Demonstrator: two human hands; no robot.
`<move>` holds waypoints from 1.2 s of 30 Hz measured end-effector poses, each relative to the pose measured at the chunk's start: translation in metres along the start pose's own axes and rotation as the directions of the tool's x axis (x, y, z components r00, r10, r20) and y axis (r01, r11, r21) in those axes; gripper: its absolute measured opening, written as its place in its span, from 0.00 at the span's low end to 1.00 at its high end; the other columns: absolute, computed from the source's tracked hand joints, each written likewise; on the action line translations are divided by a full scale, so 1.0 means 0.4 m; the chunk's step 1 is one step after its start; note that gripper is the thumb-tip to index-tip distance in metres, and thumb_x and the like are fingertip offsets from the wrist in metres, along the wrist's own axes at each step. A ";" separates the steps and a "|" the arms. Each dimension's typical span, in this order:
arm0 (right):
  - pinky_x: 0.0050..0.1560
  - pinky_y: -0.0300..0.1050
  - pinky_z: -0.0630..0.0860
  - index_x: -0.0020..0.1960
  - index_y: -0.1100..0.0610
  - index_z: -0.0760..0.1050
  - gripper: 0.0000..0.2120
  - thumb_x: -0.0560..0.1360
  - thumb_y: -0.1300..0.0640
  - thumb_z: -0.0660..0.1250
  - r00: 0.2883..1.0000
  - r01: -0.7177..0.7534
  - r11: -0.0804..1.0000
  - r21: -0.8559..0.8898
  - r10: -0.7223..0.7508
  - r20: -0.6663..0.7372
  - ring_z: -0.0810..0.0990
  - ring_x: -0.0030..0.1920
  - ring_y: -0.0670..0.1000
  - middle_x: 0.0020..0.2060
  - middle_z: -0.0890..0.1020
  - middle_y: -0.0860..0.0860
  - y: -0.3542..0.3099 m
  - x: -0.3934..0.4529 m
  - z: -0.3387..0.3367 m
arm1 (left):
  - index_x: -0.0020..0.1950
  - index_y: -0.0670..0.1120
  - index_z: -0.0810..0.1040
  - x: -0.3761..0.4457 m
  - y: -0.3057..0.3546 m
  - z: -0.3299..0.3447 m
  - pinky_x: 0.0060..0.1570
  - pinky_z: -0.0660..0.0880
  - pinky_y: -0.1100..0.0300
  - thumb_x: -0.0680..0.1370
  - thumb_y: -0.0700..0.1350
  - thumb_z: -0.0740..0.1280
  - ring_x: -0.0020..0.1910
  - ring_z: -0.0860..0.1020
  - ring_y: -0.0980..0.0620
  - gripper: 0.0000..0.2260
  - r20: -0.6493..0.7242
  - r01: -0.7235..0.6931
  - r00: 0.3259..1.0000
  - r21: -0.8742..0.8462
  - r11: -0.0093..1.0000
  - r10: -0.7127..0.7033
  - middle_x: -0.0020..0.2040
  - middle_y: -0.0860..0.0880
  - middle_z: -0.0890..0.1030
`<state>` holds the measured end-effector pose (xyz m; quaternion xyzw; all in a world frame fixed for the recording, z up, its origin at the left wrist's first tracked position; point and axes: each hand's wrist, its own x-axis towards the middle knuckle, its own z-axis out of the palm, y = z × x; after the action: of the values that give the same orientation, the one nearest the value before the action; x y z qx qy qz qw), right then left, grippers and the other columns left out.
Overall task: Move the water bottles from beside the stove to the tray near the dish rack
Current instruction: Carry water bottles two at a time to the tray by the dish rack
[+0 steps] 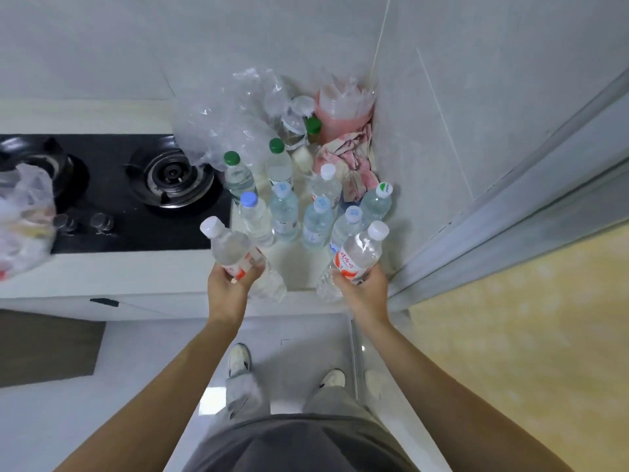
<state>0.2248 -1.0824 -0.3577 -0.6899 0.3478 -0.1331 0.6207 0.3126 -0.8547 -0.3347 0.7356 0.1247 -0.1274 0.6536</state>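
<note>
Here a white countertop (299, 267) runs into a tiled corner at the upper middle of the frame, with a black gas stove (136, 212) at left centre. Crumpled clear plastic wrap (224, 124), a pink cloth (350, 165) and a pink bagged stack (343, 110) crowd the corner behind a cluster of standing water bottles (284, 212). At lower centre, the left hand (228, 284) grips a white-capped bottle (231, 247) round its label; the right hand (364, 287) grips another white-capped bottle (360, 253) likewise. A filled plastic bag (23, 219) sits at the left edge.
</note>
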 end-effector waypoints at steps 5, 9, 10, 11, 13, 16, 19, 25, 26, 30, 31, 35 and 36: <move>0.52 0.36 0.81 0.60 0.51 0.77 0.24 0.70 0.68 0.80 0.978 0.044 0.999 -0.013 -0.041 0.204 0.86 0.50 0.42 0.51 0.87 0.45 -0.042 -0.099 0.105 | 0.63 0.44 0.80 -0.064 -0.002 -0.139 0.56 0.80 0.54 0.77 0.42 0.77 0.55 0.85 0.48 0.16 0.004 0.015 1.000 -0.101 0.995 -0.015 0.55 0.45 0.87; 0.49 0.34 0.80 0.60 0.50 0.76 0.25 0.70 0.70 0.78 0.928 0.122 0.992 -0.032 -0.103 0.359 0.86 0.49 0.43 0.47 0.87 0.41 -0.096 -0.213 0.251 | 0.61 0.45 0.81 -0.124 0.002 -0.310 0.54 0.80 0.55 0.77 0.45 0.77 0.52 0.86 0.49 0.14 -0.009 0.006 1.000 -0.129 0.992 -0.007 0.53 0.48 0.88; 0.49 0.34 0.80 0.59 0.50 0.76 0.25 0.70 0.69 0.79 0.909 0.149 0.988 -0.039 -0.121 0.398 0.86 0.49 0.43 0.47 0.87 0.41 -0.113 -0.247 0.293 | 0.61 0.45 0.82 -0.138 0.003 -0.360 0.53 0.80 0.56 0.77 0.45 0.77 0.52 0.86 0.49 0.14 -0.023 0.005 1.000 -0.143 0.990 -0.008 0.52 0.47 0.88; 0.49 0.35 0.80 0.59 0.49 0.76 0.25 0.69 0.68 0.79 0.891 0.178 0.983 -0.046 -0.141 0.432 0.86 0.49 0.44 0.47 0.87 0.41 -0.129 -0.284 0.337 | 0.60 0.44 0.82 -0.153 0.002 -0.416 0.53 0.79 0.56 0.76 0.46 0.77 0.52 0.86 0.48 0.15 -0.041 -0.002 0.999 -0.159 0.987 -0.005 0.51 0.47 0.88; 0.50 0.39 0.82 0.59 0.49 0.75 0.25 0.68 0.65 0.79 0.846 0.231 0.972 -0.041 -0.180 0.501 0.86 0.49 0.47 0.48 0.87 0.45 -0.164 -0.364 0.433 | 0.59 0.43 0.82 -0.180 -0.003 -0.537 0.52 0.79 0.56 0.75 0.47 0.78 0.52 0.86 0.46 0.16 -0.096 -0.028 0.995 -0.189 0.982 0.010 0.51 0.45 0.88; 0.50 0.42 0.82 0.59 0.48 0.75 0.25 0.68 0.63 0.79 0.780 0.276 0.961 -0.014 -0.215 0.588 0.86 0.48 0.46 0.48 0.86 0.46 -0.214 -0.507 0.603 | 0.61 0.44 0.82 -0.231 0.003 -0.746 0.50 0.81 0.59 0.74 0.46 0.79 0.51 0.87 0.49 0.17 -0.200 -0.073 0.979 -0.236 0.969 0.025 0.52 0.47 0.88; 0.50 0.42 0.82 0.57 0.45 0.74 0.25 0.70 0.66 0.79 0.692 0.305 0.952 0.027 -0.241 0.681 0.86 0.48 0.45 0.48 0.85 0.47 -0.259 -0.661 0.773 | 0.61 0.45 0.81 -0.277 0.016 -0.958 0.48 0.80 0.62 0.74 0.46 0.79 0.51 0.87 0.51 0.17 -0.285 -0.142 0.956 -0.242 0.960 0.070 0.52 0.49 0.88; 0.56 0.54 0.85 0.60 0.41 0.73 0.28 0.68 0.62 0.80 0.458 0.348 0.929 0.126 -0.286 0.842 0.86 0.53 0.51 0.51 0.85 0.47 -0.315 -0.970 1.083 | 0.57 0.49 0.80 -0.414 -0.002 -1.327 0.40 0.80 0.66 0.75 0.45 0.78 0.45 0.86 0.56 0.14 -0.512 -0.225 0.856 -0.232 0.946 0.078 0.48 0.52 0.87; 0.57 0.55 0.84 0.61 0.41 0.73 0.29 0.68 0.62 0.80 0.407 0.347 0.927 0.142 -0.285 0.868 0.86 0.54 0.51 0.52 0.85 0.46 -0.323 -1.023 1.132 | 0.57 0.49 0.80 -0.443 -0.009 -1.382 0.40 0.79 0.67 0.76 0.44 0.78 0.45 0.86 0.58 0.13 -0.559 -0.238 0.826 -0.238 0.942 0.068 0.47 0.53 0.87; 0.58 0.53 0.84 0.64 0.44 0.73 0.29 0.70 0.65 0.79 0.187 0.347 0.915 0.204 -0.281 0.941 0.87 0.54 0.51 0.53 0.86 0.46 -0.334 -1.241 1.319 | 0.58 0.48 0.79 -0.560 -0.065 -1.590 0.40 0.78 0.70 0.75 0.44 0.78 0.45 0.85 0.62 0.14 -0.730 -0.305 0.684 -0.272 0.913 0.011 0.45 0.57 0.87; 0.58 0.52 0.84 0.64 0.46 0.73 0.29 0.69 0.63 0.79 0.133 0.338 0.915 0.219 -0.277 0.952 0.87 0.55 0.51 0.53 0.86 0.48 -0.332 -1.295 1.362 | 0.58 0.49 0.79 -0.592 -0.080 -1.636 0.41 0.79 0.70 0.74 0.45 0.79 0.45 0.85 0.61 0.15 -0.768 -0.323 0.641 -0.276 0.905 -0.005 0.46 0.57 0.87; 0.56 0.47 0.84 0.64 0.48 0.73 0.27 0.69 0.58 0.80 -0.075 0.304 0.917 0.258 -0.247 0.966 0.87 0.54 0.50 0.53 0.85 0.50 -0.308 -1.509 1.524 | 0.57 0.46 0.81 -0.694 -0.132 -1.809 0.42 0.80 0.65 0.70 0.49 0.78 0.44 0.86 0.56 0.18 -0.900 -0.393 0.426 -0.275 0.878 -0.092 0.46 0.52 0.88; 0.55 0.46 0.84 0.63 0.48 0.73 0.26 0.70 0.59 0.80 -0.129 0.293 0.920 0.259 -0.231 0.964 0.87 0.54 0.50 0.53 0.85 0.49 -0.301 -1.563 1.562 | 0.57 0.45 0.82 -0.713 -0.143 -1.852 0.41 0.80 0.65 0.71 0.50 0.76 0.43 0.85 0.55 0.17 -0.924 -0.407 0.364 -0.268 0.873 -0.114 0.46 0.50 0.88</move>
<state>0.1955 -0.2034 -0.2096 -0.6340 -0.3544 0.2964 0.6202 0.0436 -0.1173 -0.2040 0.5120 0.4241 0.3978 0.6322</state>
